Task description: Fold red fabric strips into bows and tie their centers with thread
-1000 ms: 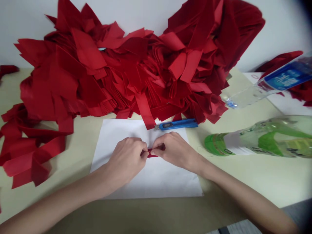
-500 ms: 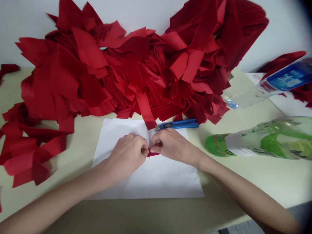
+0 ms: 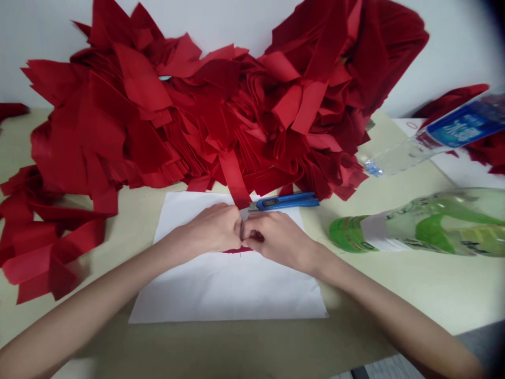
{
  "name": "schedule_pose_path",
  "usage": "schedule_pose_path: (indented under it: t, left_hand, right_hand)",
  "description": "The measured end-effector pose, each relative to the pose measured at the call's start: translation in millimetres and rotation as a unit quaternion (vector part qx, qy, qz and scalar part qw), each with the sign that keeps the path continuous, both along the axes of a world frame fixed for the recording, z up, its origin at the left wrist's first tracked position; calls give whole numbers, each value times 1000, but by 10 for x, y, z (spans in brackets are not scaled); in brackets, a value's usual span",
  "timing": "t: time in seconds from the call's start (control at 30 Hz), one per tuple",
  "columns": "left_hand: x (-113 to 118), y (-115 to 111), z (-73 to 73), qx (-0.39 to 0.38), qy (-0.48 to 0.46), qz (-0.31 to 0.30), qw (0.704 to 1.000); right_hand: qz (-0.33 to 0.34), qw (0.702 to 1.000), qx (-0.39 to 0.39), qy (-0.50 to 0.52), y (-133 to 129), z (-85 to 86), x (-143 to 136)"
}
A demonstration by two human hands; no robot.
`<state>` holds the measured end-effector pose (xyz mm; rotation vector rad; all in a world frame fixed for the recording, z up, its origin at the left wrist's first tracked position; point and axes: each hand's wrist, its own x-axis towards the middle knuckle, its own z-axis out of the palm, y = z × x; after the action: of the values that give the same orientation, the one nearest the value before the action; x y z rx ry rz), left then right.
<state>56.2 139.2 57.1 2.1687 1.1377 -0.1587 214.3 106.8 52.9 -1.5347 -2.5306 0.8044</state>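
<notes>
My left hand and my right hand meet over a white sheet of paper, fingertips pinched together and touching. A thin edge of a red fabric strip shows beneath them, lying across the sheet. Most of this strip is hidden by my fingers. A short dark mark on the paper sits just below it. Right behind my right hand lies a blue utility knife, its tip over the sheet's far edge.
A big heap of red fabric strips fills the back of the table. Loose red strips lie at the left. On the right, a green-labelled bottle and a blue-labelled clear bottle lie on their sides.
My left hand has turned and shifted slightly up, its knuckles now closer to my right hand. More of the red strip shows to the left under it.
</notes>
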Motion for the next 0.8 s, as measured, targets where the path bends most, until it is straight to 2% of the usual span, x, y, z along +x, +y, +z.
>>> schedule_pose_path:
  t: [0.07, 0.1, 0.23, 0.4, 0.57, 0.7, 0.8]
  left_hand:
    - [-76, -124, -55, 49, -25, -12, 998]
    - [-114, -195, -89, 99, -40, -22, 994]
    - [-236, -437, -244, 290, -53, -106, 950]
    - [-332, -530, -372, 402, -89, -154, 898]
    - [-382, -536, -379, 467, -136, -184, 854]
    - [-400, -532, -379, 471, -139, -207, 846]
    - [-410, -536, -397, 457, -127, -223, 852]
  right_hand:
    - [22, 998, 51, 6, -63, -49, 36]
    - [34, 996, 82, 6, -101, -80, 52]
    - [92, 972, 216, -14, -226, -208, 91]
    - [186, 925, 331, -9, -280, -291, 150]
    - [240, 905, 351, -20, -295, -282, 213]
    - [253, 902, 349, -29, -274, -248, 234]
    - [276, 899, 339, -31, -249, -222, 251]
